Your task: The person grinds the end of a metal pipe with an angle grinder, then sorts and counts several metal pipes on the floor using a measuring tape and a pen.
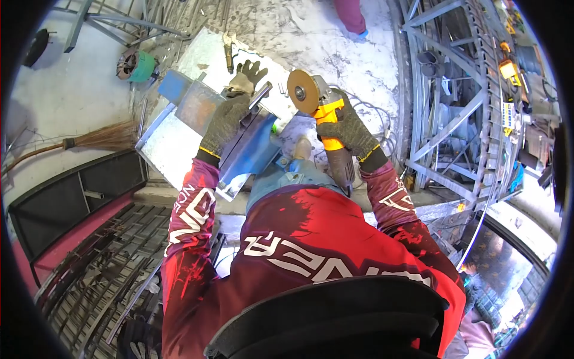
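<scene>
Gloved fingers of the right hand (350,128) were wrapped around a yellow angle grinder (323,110), and the left hand (226,119) lay flat, fingers loosely spread, on a blue metal piece (248,152).

The work sat on a pale slab (203,54) over a stained concrete floor (335,42), with a broom (101,137) to the left and steel frames (454,102) to the right. White lettering on the red sleeves could not be read fully. Both arms reached forward, elbows bent; the grinder's disc (302,91) stood just beside the blue piece's far end.
</scene>
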### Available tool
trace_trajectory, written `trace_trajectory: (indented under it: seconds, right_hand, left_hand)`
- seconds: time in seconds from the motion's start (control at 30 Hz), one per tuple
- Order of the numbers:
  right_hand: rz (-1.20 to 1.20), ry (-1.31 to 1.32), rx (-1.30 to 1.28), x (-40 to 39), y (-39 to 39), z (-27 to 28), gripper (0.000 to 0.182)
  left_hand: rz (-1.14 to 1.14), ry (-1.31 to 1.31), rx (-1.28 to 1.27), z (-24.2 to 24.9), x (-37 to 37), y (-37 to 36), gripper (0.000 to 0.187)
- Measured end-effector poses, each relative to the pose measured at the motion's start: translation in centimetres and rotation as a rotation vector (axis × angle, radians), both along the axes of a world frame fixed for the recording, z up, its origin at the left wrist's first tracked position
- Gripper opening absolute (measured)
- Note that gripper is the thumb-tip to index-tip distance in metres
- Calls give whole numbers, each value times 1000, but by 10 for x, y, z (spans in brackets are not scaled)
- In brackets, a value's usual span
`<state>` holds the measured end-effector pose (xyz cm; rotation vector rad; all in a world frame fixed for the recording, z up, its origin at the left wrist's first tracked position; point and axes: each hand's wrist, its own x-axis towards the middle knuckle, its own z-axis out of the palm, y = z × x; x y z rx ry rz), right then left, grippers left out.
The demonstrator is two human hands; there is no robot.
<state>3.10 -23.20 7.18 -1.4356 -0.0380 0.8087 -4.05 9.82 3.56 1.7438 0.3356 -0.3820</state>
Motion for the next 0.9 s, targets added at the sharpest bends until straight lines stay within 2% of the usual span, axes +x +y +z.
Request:
trace_trajectory:
  seconds: [0.1,0.17,0.2,0.27,0.3,0.37,0.4,0.47,0.5,0.57,0.7,0.77,0.9]
  right_hand:
    - [58,54,-82,1,6,-3,85]
    - [68,38,-50,1,14,-7,85]
    - [65,24,-21,0,17,-7,85]
    - [73,41,6,0,22,-2,85]
    - [77,57,33,0,23,0,86]
    - [87,70,28,1,25,-5,85]
    - [92,86,23,2,26,-6,85]
    - [90,66,39,2,28,-3,85]
    - [83,48,56,1,28,-2,84]
    - [84,39,47,1,28,-3,83]
    - [85,38,37,1,26,-13,80]
    - [84,44,41,1,26,-13,78]
    - [92,65,41,1,26,-18,74]
  left_hand:
    - [-110,-239,90,-19,-2,7,24]
    - [-260,-824,600,-23,-6,10,25]
    - [-255,-822,602,-24,-8,8,25]
    - [-150,-574,321,-26,-9,5,24]
    - [-145,-575,324,-21,-8,3,24]
    - [-301,-358,376,-9,-4,5,30]
    - [-296,-359,377,-8,-3,5,30]
    - [-429,-494,618,-6,-3,5,29]
    - [-425,-494,618,-9,-3,5,29]
    - [-216,-402,358,-18,-4,1,29]
    - [-100,-301,191,-15,-1,-6,18]
    - [-111,-191,209,9,2,-12,22]
    - [-113,-225,285,7,-2,-14,23]
